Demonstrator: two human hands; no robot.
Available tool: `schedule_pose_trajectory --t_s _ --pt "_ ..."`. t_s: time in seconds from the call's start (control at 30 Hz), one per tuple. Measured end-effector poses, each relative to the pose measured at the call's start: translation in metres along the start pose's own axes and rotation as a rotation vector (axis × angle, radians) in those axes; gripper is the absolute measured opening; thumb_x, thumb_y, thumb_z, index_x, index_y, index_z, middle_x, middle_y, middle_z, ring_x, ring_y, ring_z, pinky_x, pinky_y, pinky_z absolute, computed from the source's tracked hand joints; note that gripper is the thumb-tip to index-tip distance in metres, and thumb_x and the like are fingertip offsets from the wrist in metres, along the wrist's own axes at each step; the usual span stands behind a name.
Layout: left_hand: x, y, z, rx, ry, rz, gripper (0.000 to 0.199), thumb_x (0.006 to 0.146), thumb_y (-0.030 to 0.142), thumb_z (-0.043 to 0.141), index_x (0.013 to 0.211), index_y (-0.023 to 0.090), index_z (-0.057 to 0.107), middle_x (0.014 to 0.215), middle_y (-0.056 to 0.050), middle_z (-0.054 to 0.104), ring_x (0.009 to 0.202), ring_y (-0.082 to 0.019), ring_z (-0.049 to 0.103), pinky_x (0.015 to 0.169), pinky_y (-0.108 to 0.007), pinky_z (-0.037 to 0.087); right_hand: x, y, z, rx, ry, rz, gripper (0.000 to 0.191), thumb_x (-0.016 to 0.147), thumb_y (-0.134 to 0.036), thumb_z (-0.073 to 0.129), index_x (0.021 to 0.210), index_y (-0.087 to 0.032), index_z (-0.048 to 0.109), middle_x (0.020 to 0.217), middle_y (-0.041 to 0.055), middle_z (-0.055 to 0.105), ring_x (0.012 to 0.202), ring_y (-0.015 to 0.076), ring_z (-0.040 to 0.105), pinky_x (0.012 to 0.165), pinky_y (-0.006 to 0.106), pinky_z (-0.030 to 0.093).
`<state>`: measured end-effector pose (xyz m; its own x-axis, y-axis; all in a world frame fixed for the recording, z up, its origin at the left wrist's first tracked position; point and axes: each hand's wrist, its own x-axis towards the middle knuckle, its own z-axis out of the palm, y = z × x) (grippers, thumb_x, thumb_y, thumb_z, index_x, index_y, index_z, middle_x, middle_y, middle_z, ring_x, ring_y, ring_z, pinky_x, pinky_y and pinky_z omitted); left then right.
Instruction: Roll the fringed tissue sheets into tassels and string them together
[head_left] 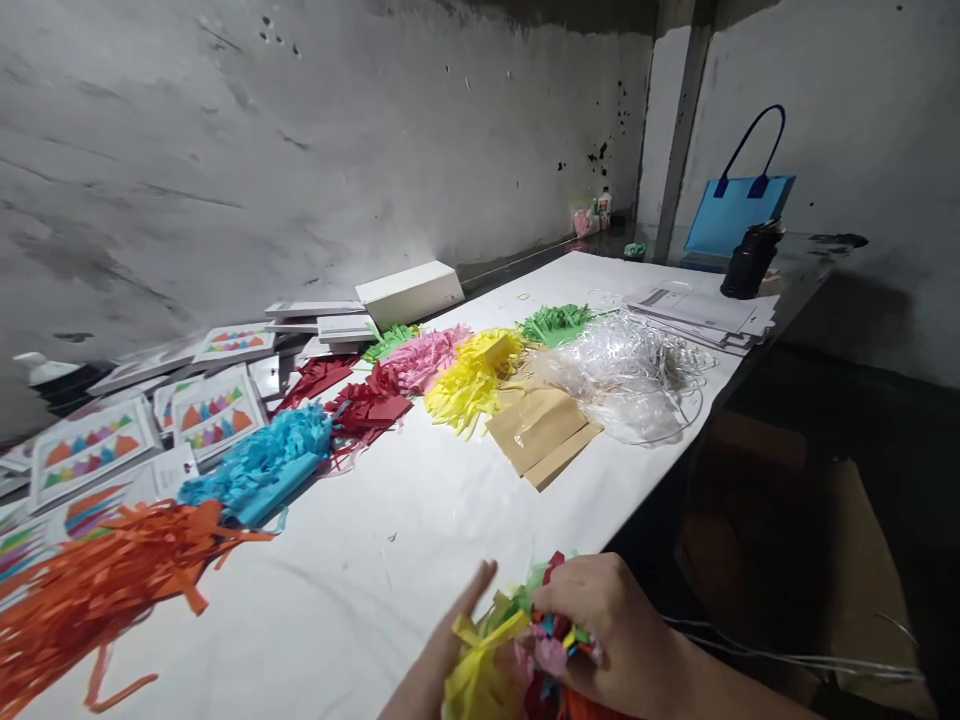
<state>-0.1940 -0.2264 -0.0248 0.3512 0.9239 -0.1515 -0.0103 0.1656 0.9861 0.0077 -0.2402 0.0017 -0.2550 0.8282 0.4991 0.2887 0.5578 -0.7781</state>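
Note:
A bundle of multicoloured tissue-paper tassels [487, 670], with yellow, green, pink, red, blue and orange strips, is at the near edge of the table. My right hand [622, 620] is closed around its gathered end, where small folded ends of several colours poke out. Alongside the yellow strips lies my left hand [442, 640], one finger stretched out and the rest partly hidden by the paper. Pale strings [795, 655] run off to the right, beyond my right wrist.
Fringed paper piles lie across the white-covered table [360, 600]: orange [127, 560], blue [262, 460], red [371, 400], pink [427, 355], yellow [476, 375], green [555, 322]. Brown paper packets [544, 435], clear plastic [630, 370], printed packages [225, 410] and a blue bag [739, 215] are around. Cardboard boxes [847, 570] stand below.

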Motion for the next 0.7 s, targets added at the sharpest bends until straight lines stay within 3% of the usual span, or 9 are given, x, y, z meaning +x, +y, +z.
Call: schedule_pose_trajectory --t_s 0.07,0.13,0.23,0.3,0.43,0.53,0.63,0.7 --pt "0.0 0.004 0.003 0.014 0.056 0.018 0.054 0.093 0.055 0.062 0.14 0.03 0.057 0.136 -0.011 0.067 0.129 -0.032 0.061 0.108 -0.055 0.049 0.001 -0.006 0.003 0.028 -0.012 -0.022 0.033 0.089 -0.042 0.053 0.063 -0.021 0.053 0.055 -0.0044 0.043 0.051 0.012 0.038 0.053 0.028 0.029" --pt "-0.001 -0.002 0.013 0.008 0.07 0.014 0.064 0.09 0.062 0.06 0.146 0.032 0.052 0.129 -0.012 0.071 0.129 -0.033 0.062 0.107 -0.051 0.05 0.005 -0.014 0.002 0.134 -0.078 0.079 0.041 0.086 -0.042 0.058 0.055 -0.022 0.042 0.051 -0.0059 0.036 0.048 0.0107 0.035 0.051 0.027 0.028" --pt "0.0 -0.031 0.032 -0.049 0.094 -0.027 0.085 0.085 0.072 0.06 0.155 0.028 0.04 0.118 -0.013 0.075 0.116 -0.034 0.071 0.103 -0.049 0.054 0.007 -0.022 -0.005 0.211 -0.152 0.215 0.048 0.091 -0.044 0.058 0.051 -0.022 0.042 0.053 -0.004 0.042 0.053 0.0119 0.042 0.056 0.026 0.037" --pt "0.005 -0.057 0.044 -0.085 0.135 -0.071 0.09 0.081 0.079 0.058 0.152 0.025 0.045 0.111 -0.012 0.076 0.109 -0.034 0.073 0.101 -0.05 0.055 0.004 -0.021 -0.009 0.214 -0.075 0.266 0.049 0.092 -0.05 0.058 0.053 -0.022 0.046 0.055 -0.0033 0.043 0.054 0.0125 0.043 0.058 0.025 0.041" --pt "0.024 -0.097 0.057 -0.048 0.163 -0.114 0.057 0.092 0.068 0.053 0.122 0.022 0.067 0.111 -0.01 0.074 0.102 -0.028 0.071 0.092 -0.049 0.058 -0.009 -0.012 -0.004 0.188 0.218 0.361 0.046 0.087 -0.059 0.066 0.062 -0.022 0.053 0.06 -0.003 0.044 0.056 0.0137 0.046 0.058 0.025 0.046" --pt "0.033 -0.105 0.053 0.003 0.195 -0.112 0.038 0.098 0.053 0.057 0.113 0.021 0.068 0.115 -0.006 0.071 0.1 -0.023 0.069 0.088 -0.044 0.058 -0.008 -0.011 0.005 0.235 0.214 0.364 0.045 0.085 -0.052 0.072 0.061 -0.022 0.051 0.059 -0.004 0.043 0.056 0.0128 0.044 0.058 0.025 0.045" --pt "0.037 -0.097 0.04 0.054 0.216 -0.073 0.037 0.098 0.051 0.058 0.117 0.02 0.067 0.119 -0.007 0.07 0.101 -0.023 0.069 0.089 -0.044 0.057 0.003 -0.007 0.004 0.384 0.217 0.421 0.051 0.086 -0.051 0.074 0.057 -0.02 0.045 0.057 -0.0057 0.038 0.055 0.0105 0.04 0.055 0.024 0.04" --pt "0.04 -0.084 0.026 0.09 0.213 -0.024 0.039 0.098 0.052 0.057 0.119 0.02 0.066 0.12 -0.008 0.07 0.104 -0.024 0.068 0.092 -0.047 0.056 0.007 0.001 -0.006 0.582 0.132 0.498 0.046 0.079 -0.055 0.081 0.069 -0.017 0.058 0.064 -0.0044 0.048 0.061 0.011 0.045 0.059 0.023 0.041"
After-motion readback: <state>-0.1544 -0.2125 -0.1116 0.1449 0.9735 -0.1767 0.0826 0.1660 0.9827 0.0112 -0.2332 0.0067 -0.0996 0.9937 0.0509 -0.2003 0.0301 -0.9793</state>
